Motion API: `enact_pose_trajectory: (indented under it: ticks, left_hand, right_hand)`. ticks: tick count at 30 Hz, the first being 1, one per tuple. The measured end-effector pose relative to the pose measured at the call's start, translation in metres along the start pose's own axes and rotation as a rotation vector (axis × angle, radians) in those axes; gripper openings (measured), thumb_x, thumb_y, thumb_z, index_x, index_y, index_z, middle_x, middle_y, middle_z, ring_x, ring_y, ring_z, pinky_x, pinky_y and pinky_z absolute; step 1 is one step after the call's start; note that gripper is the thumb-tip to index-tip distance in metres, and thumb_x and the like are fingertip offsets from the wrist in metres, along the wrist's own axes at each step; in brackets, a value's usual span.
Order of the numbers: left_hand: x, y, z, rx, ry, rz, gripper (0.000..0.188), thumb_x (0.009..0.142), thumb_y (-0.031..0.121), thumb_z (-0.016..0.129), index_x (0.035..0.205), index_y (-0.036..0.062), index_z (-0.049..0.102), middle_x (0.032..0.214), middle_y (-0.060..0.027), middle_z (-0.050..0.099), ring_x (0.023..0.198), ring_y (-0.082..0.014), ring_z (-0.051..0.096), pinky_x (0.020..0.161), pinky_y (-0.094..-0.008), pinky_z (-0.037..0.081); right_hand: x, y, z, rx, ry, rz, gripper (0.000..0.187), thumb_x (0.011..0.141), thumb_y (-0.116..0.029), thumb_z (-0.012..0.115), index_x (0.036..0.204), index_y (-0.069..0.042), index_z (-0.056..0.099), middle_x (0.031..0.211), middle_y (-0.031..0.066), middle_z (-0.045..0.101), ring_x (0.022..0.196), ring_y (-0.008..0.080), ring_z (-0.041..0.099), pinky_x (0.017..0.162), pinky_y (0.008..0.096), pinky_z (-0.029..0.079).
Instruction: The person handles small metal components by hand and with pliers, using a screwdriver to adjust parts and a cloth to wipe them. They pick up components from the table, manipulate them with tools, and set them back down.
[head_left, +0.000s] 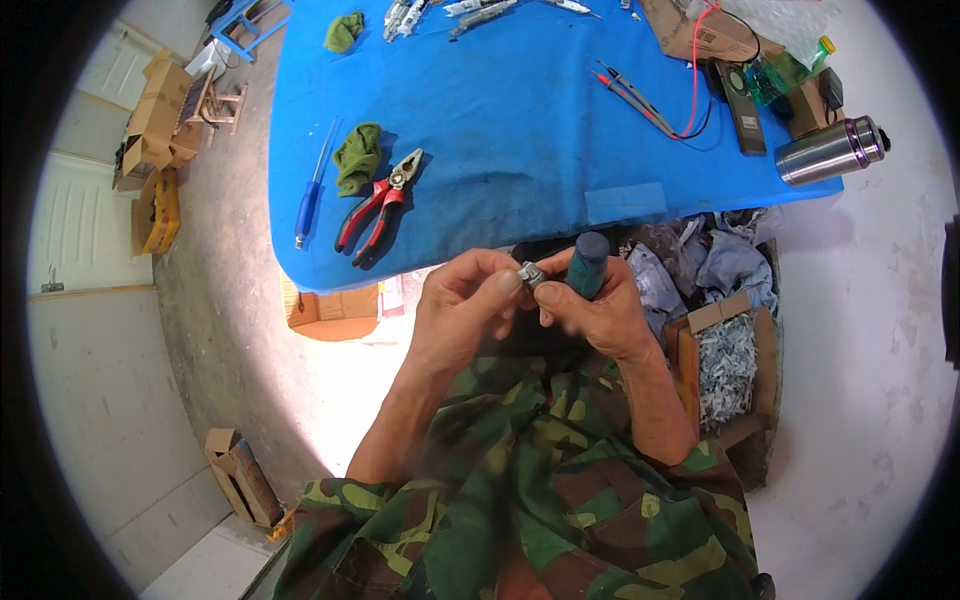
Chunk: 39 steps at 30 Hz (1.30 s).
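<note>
Above my lap, just off the table's near edge, my left hand [468,305] pinches a small silvery metal part [530,275] between thumb and fingers. My right hand [608,312] is closed beside it, its thumb against the same part. A tool with a thick teal handle [588,265] is tucked upright in the right hand; its working end is hidden. On the blue-covered table [480,130], pliers with red and black handles [380,208] lie nearest my left hand. A blue-handled screwdriver [310,205] and a crumpled green cloth [358,160] are left of them.
At the table's right are a steel flask [830,152], a meter [742,110] with red and black probes [640,102], and a green bottle [790,75]. Several metal pieces [485,14] lie at the far edge. Below right, a carton holds metal scraps [728,370]; another carton [335,315] is under the table.
</note>
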<state>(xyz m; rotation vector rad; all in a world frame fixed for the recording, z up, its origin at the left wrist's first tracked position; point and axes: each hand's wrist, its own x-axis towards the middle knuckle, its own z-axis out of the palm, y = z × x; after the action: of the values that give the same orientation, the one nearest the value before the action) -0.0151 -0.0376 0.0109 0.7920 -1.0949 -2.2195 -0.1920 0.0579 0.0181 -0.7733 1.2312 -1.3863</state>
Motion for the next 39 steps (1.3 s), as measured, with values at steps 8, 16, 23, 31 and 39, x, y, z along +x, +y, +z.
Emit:
enact_pose_trajectory:
  ticks: [8, 16, 23, 31, 39]
  left_hand:
    - [-0.004, 0.006, 0.009, 0.138, 0.017, 0.052, 0.018, 0.1, 0.021, 0.072, 0.104, 0.0041, 0.066, 0.083, -0.0013, 0.064, 0.061, -0.0048, 0.052, 0.048, -0.0201, 0.038]
    - [-0.004, 0.006, 0.013, 0.062, 0.048, 0.002, 0.017, 0.101, 0.02, 0.071, 0.103, 0.0044, 0.064, 0.084, -0.0001, 0.062, 0.059, -0.0043, 0.048, 0.048, -0.0194, 0.032]
    - [-0.003, 0.006, 0.01, 0.047, -0.026, -0.002, 0.018, 0.104, 0.023, 0.066, 0.107, 0.0053, 0.064, 0.087, 0.0001, 0.068, 0.061, 0.0002, 0.046, 0.052, -0.0177, 0.032]
    - [-0.002, 0.004, 0.026, 0.217, 0.083, 0.097, 0.018, 0.103, 0.021, 0.068, 0.106, 0.0035, 0.065, 0.083, 0.0, 0.063, 0.066, -0.0029, 0.05, 0.053, -0.0188, 0.034]
    - [0.002, 0.0, 0.026, 0.986, 0.166, 0.597, 0.016, 0.095, 0.004, 0.073, 0.111, 0.0007, 0.071, 0.083, -0.0058, 0.067, 0.072, -0.0148, 0.064, 0.063, -0.0284, 0.05]
  right_hand:
    - [-0.001, -0.002, -0.004, 0.12, -0.034, 0.06, 0.023, 0.096, -0.016, 0.077, 0.114, -0.001, 0.073, 0.087, 0.0088, 0.076, 0.067, 0.0072, 0.066, 0.052, 0.0195, 0.045]
    - [-0.003, 0.0, 0.004, 0.052, 0.066, 0.016, 0.022, 0.097, -0.013, 0.075, 0.114, 0.0, 0.073, 0.076, 0.0038, 0.07, 0.061, 0.0055, 0.06, 0.052, 0.0203, 0.043]
    - [-0.004, -0.005, 0.001, 0.187, -0.002, -0.003, 0.022, 0.098, -0.011, 0.072, 0.116, 0.001, 0.073, 0.073, 0.0011, 0.068, 0.06, 0.0052, 0.059, 0.051, 0.0213, 0.042]
    - [-0.004, -0.008, 0.007, 0.11, 0.122, 0.077, 0.021, 0.099, -0.012, 0.071, 0.116, -0.001, 0.073, 0.076, 0.0024, 0.07, 0.059, 0.0043, 0.058, 0.05, 0.0203, 0.042]
    - [-0.004, -0.005, 0.004, 0.023, 0.162, 0.058, 0.021, 0.094, -0.014, 0.076, 0.112, -0.002, 0.073, 0.083, -0.0006, 0.07, 0.07, 0.0034, 0.06, 0.061, 0.0216, 0.047]
